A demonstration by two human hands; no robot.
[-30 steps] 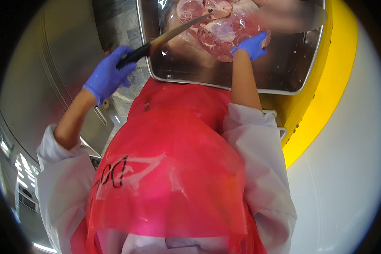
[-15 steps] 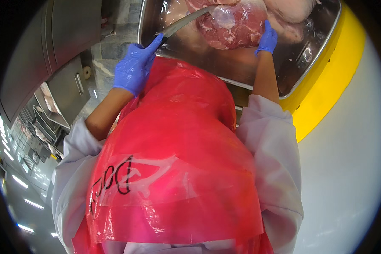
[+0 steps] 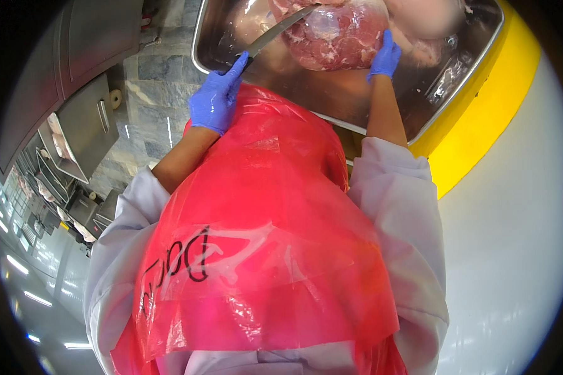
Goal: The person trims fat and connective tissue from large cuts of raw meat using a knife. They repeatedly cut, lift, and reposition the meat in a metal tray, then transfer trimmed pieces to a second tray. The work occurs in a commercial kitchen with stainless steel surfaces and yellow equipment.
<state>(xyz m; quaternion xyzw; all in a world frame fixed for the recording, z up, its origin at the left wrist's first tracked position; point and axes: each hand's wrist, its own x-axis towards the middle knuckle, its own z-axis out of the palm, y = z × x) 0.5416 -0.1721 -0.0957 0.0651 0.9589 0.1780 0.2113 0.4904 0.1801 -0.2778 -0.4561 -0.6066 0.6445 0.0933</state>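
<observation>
A large piece of raw red meat lies in a steel tray at the top of the view. My left hand, in a blue glove, is closed round the handle of a long curved knife. The blade slants up to the right, its tip touching the meat's upper part. On the meat's right edge, my gloved right hand grips it, the fingers partly hidden. Paler, skin-covered meat rests beside it at the tray's right end.
A yellow band curves along the tray's right side, with a pale smooth surface beyond. My red plastic apron reaches the tray's near edge. At left are grey tiled floor and a steel cart holding meat.
The view has turned slightly. My left hand with the knife appears farther right and a little lower; the blade still meets the meat's upper part. My right hand remains at the meat's right edge.
</observation>
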